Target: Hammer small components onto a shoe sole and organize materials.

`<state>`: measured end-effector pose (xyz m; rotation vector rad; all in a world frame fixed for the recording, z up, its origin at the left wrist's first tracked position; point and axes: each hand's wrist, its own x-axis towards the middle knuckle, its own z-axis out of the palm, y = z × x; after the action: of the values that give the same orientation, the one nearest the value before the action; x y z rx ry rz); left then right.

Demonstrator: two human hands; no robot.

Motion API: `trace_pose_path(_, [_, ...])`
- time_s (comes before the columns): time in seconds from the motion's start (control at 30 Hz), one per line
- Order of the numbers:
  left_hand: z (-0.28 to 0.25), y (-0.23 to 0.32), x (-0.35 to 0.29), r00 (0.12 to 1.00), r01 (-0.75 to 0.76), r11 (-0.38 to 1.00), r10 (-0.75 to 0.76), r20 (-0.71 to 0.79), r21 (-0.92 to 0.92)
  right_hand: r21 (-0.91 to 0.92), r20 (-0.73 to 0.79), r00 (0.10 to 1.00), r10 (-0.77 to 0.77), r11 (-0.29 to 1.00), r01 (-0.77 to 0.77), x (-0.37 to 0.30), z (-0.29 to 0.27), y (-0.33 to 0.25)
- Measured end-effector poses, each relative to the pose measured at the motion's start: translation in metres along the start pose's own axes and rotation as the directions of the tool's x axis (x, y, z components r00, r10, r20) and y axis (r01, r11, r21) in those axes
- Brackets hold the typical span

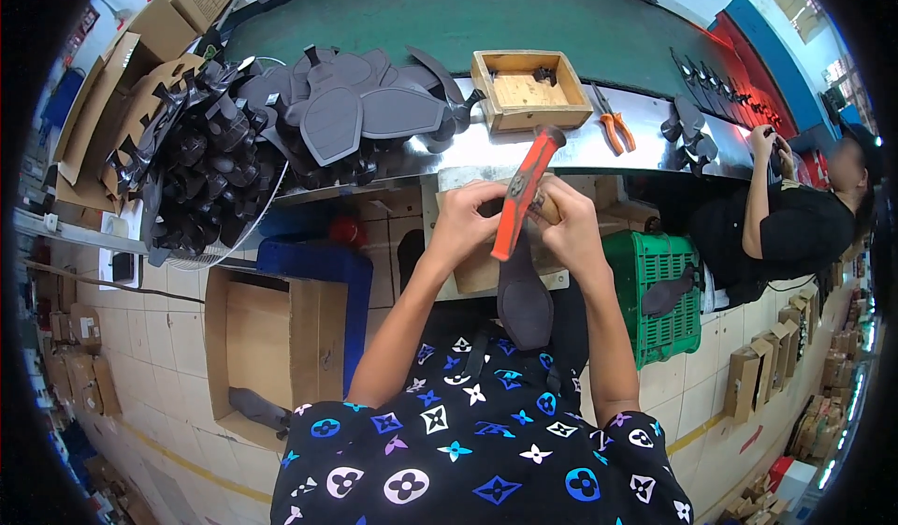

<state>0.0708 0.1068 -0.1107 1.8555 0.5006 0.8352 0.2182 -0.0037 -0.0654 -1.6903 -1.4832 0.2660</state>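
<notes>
In my right hand [572,226] is a hammer with a worn red head [520,202] and a wooden handle [545,209]; the fingers wrap round the handle. A dark shoe sole [525,302] points toward me, its broad front end over my lap and its narrow end below the hammer head. My left hand [465,218] is closed at that narrow end, thumb and fingers together. The hammer head hides part of this grip. Beneath both hands is a pale work block [477,272], partly covered.
A large pile of dark heeled soles [360,104] lies at the left of the metal bench. A wooden box [531,119] with small dark pieces and orange-handled pliers [613,124] are ahead. Below stand a cardboard box [323,347] and a green crate [669,328]. A co-worker [795,216] sits at right.
</notes>
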Motion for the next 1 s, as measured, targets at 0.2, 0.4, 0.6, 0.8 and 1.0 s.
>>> trace_pose_path(0.2, [-0.004, 0.005, 0.000, 0.988, 0.151, 0.981, -0.146, 0.053, -0.121, -0.014, -0.116, 0.993, -0.029, 1.000, 0.027, -0.007, -0.007, -0.021])
trace_pose_path(0.4, [-0.009, 0.006, 0.001, 0.968, 0.242, 0.938, -0.216, 0.124, -0.249, 0.233, -0.207, 0.947, 0.245, 0.953, -0.196, -0.043, -0.030, -0.065])
trace_pose_path(0.6, [-0.003, 0.011, 0.002, 0.968, 0.240, 0.951, -0.218, 0.126, -0.195, -0.062, -0.068, 0.989, 0.134, 0.988, -0.138, -0.044, -0.035, -0.072])
trace_pose_path(0.8, [-0.008, 0.003, -0.009, 0.993, -0.100, 0.890, 0.061, 0.100, 0.444, 0.063, -0.304, 0.952, 0.038, 0.998, -0.019, -0.050, -0.061, -0.116])
trace_pose_path(1.0, [-0.006, -0.003, -0.004, 0.993, -0.015, 0.836, -0.051, 0.105, 0.548, -0.141, 0.001, 0.998, -0.061, 0.988, 0.060, -0.036, -0.036, -0.057])
